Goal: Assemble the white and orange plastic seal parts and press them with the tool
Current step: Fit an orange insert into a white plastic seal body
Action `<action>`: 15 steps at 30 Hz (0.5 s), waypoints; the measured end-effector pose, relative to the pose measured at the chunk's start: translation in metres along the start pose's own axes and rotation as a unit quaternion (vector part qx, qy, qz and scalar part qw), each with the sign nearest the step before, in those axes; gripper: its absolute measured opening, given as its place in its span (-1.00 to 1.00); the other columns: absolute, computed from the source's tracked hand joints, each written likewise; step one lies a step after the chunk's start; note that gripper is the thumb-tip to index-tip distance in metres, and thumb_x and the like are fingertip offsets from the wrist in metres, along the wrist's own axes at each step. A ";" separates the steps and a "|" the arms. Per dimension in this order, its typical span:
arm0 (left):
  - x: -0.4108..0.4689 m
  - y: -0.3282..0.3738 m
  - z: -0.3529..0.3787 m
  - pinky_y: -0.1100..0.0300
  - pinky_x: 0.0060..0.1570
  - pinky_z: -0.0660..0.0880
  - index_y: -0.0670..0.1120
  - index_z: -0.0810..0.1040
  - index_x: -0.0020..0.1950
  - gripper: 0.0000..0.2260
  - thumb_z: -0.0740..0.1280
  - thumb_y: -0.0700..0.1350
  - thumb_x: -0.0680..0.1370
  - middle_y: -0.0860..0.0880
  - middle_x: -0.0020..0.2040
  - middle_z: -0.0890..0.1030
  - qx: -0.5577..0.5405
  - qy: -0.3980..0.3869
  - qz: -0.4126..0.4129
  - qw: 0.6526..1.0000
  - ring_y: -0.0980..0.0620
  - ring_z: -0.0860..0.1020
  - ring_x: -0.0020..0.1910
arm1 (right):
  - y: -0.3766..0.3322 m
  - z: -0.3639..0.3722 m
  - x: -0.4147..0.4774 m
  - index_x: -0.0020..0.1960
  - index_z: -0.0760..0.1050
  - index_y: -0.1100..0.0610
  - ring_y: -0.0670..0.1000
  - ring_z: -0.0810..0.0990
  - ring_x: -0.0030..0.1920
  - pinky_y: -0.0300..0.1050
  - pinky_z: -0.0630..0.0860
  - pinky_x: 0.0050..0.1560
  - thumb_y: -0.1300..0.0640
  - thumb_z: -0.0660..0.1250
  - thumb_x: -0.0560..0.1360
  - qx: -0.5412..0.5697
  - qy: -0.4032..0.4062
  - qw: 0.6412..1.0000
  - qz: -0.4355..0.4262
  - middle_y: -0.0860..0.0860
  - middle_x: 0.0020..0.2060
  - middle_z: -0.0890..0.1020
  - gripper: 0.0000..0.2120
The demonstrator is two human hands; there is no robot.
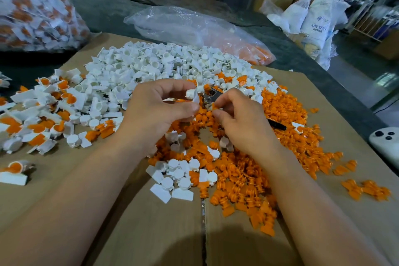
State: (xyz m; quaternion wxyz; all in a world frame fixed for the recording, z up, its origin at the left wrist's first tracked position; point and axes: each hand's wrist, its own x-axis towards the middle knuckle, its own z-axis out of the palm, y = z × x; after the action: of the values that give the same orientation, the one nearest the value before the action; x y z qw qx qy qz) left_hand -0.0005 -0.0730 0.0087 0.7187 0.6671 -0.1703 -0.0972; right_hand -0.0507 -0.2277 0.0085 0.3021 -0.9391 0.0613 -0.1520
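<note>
Left hand point(155, 110) pinches white seal part point(191, 93); right hand point(239, 121) pinches orange part point(214, 107); metal tool point(212, 94) apparently between fingertips.

Bare left hand point(155, 111), bare right hand point(239, 121), bare forearms point(82, 188).

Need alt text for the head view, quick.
Left hand pinches a white seal part, right hand pinches an orange part, close together by a metal tool. A white heap and an orange heap lie on cardboard.
</note>
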 end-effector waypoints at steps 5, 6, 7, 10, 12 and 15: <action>-0.003 0.002 -0.001 0.25 -0.23 0.59 -0.05 0.64 -0.16 -0.76 0.45 -0.19 0.19 -0.10 -0.15 0.64 -0.042 -0.050 -0.031 0.997 -0.05 0.65 -0.23 | -0.003 -0.004 0.000 -0.06 0.42 -0.11 -0.27 0.51 -0.25 -0.45 0.44 -0.21 0.18 0.41 0.43 0.104 0.038 0.994 -0.019 -0.25 -0.18 0.50 -0.75; -0.003 0.003 -0.001 0.23 -0.24 0.60 -0.05 0.64 -0.19 -0.81 0.45 -0.21 0.23 -0.10 -0.19 0.64 -0.035 -0.054 -0.033 0.997 -0.03 0.64 -0.26 | -0.004 -0.004 0.000 -0.05 0.44 -0.13 -0.29 0.51 -0.27 -0.45 0.45 -0.21 0.19 0.42 0.42 0.124 0.040 0.991 -0.020 -0.27 -0.18 0.51 -0.73; -0.003 0.003 -0.001 0.22 -0.26 0.60 -0.06 0.64 -0.21 -0.85 0.45 -0.25 0.28 -0.09 -0.22 0.64 -0.031 -0.057 -0.036 0.997 -0.02 0.62 -0.29 | -0.004 -0.005 -0.001 -0.06 0.46 -0.15 -0.29 0.51 -0.30 -0.43 0.46 -0.21 0.21 0.43 0.40 0.138 0.043 0.989 -0.021 -0.28 -0.18 0.52 -0.71; -0.003 0.003 -0.001 0.21 -0.28 0.60 -0.09 0.62 -0.21 -0.85 0.42 -0.33 0.36 -0.16 -0.22 0.59 -0.039 -0.058 -0.047 0.996 -0.03 0.63 -0.29 | -0.005 -0.006 -0.001 -0.13 0.49 -0.17 -0.24 0.54 -0.32 -0.36 0.51 -0.21 0.24 0.46 0.37 0.175 0.048 0.983 -0.022 -0.22 -0.20 0.56 -0.68; -0.003 0.003 -0.001 0.22 -0.30 0.60 -0.12 0.58 -0.16 -0.84 0.38 -0.37 0.40 -0.18 -0.22 0.54 -0.063 -0.053 -0.054 0.995 -0.04 0.65 -0.27 | -0.005 -0.005 -0.001 -0.17 0.50 -0.16 -0.19 0.57 -0.29 -0.32 0.53 -0.21 0.27 0.46 0.35 0.192 0.051 0.980 -0.027 -0.18 -0.21 0.58 -0.67; -0.002 0.004 0.000 0.24 -0.34 0.58 -0.15 0.54 -0.16 -0.87 0.35 -0.37 0.43 -0.17 -0.29 0.58 -0.094 -0.052 -0.056 0.993 -0.04 0.65 -0.29 | -0.006 -0.005 -0.002 -0.21 0.51 -0.14 -0.22 0.59 -0.27 -0.34 0.53 -0.22 0.31 0.46 0.34 0.212 0.058 0.975 -0.041 -0.19 -0.24 0.60 -0.66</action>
State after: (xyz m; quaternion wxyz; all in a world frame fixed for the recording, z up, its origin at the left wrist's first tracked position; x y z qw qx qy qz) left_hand -0.0025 -0.0715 0.0123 0.7616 0.5993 -0.1603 -0.1874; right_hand -0.0547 -0.2252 0.0156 0.4840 -0.8448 0.0061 -0.2280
